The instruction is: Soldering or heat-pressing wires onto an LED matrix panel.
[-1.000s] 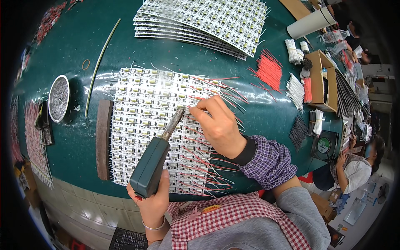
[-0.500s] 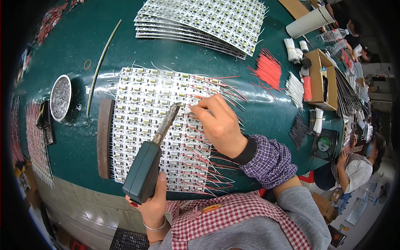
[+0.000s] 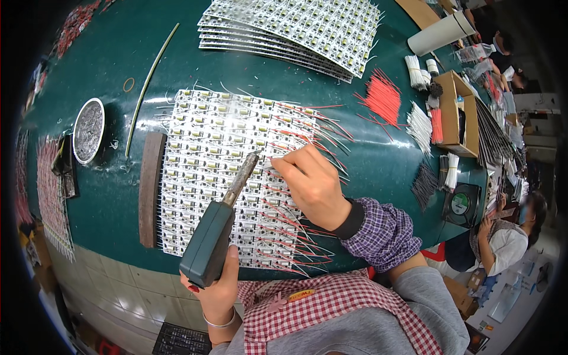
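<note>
My left hand (image 3: 220, 293) is wrapped round the handle of a dark green soldering gun (image 3: 207, 242). Its metal tip points away from me and hovers over or touches a white circuit board panel (image 3: 228, 174); which of these I cannot tell. Rows of small components and thin white wires cover the panel. Red and white wires (image 3: 296, 228) stick out along its right part. Just right of the gun's tip, my right hand (image 3: 316, 186) is closed in a pinch low over the panel. What its fingertips hold is too small to make out, perhaps a wire end.
A brown bar (image 3: 151, 189) lies along the panel's left edge, with a round bowl (image 3: 89, 131) further left. Beyond are stacked panels (image 3: 296, 29). To the right lie red wires (image 3: 383, 97), white wires (image 3: 419, 130), a cardboard box (image 3: 467, 112) and a white bottle (image 3: 441, 34).
Against the panel, the soldering gun's tip and my right hand have both moved slightly nearer to me. The whole view has shifted a little.
</note>
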`<state>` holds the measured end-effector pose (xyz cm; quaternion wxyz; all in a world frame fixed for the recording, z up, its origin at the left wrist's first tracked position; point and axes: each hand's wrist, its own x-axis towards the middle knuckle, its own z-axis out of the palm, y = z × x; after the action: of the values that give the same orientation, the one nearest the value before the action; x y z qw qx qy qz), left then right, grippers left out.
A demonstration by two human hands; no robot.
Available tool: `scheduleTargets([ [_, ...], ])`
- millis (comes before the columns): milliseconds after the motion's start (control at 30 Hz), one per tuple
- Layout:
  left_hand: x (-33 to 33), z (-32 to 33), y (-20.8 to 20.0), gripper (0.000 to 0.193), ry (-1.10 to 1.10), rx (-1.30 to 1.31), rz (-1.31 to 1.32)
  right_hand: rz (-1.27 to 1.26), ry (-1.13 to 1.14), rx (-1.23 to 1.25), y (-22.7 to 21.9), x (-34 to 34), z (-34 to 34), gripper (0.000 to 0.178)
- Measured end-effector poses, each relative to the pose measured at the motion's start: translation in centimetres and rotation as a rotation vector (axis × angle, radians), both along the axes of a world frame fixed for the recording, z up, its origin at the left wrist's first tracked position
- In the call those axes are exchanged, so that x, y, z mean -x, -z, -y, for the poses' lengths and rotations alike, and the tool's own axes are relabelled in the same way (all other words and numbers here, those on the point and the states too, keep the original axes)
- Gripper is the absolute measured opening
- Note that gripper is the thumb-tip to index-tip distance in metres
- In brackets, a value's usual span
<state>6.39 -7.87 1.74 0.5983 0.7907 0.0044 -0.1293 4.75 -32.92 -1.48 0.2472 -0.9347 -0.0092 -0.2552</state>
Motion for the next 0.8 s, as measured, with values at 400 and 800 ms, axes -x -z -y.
scheduleTargets([
  [400, 0.5, -0.5, 0.2, 0.032, 0.021, -0.092, 0.005, -0.020, 0.015, 0.020, 0.1, -0.1, -0.2, 0.029],
  [800, 0.6, -1.0, 0.2, 0.034, 0.073, -0.171, -0.072, -0.040, 0.022, 0.031, 0.0, 0.1, -0.3, 0.028],
])
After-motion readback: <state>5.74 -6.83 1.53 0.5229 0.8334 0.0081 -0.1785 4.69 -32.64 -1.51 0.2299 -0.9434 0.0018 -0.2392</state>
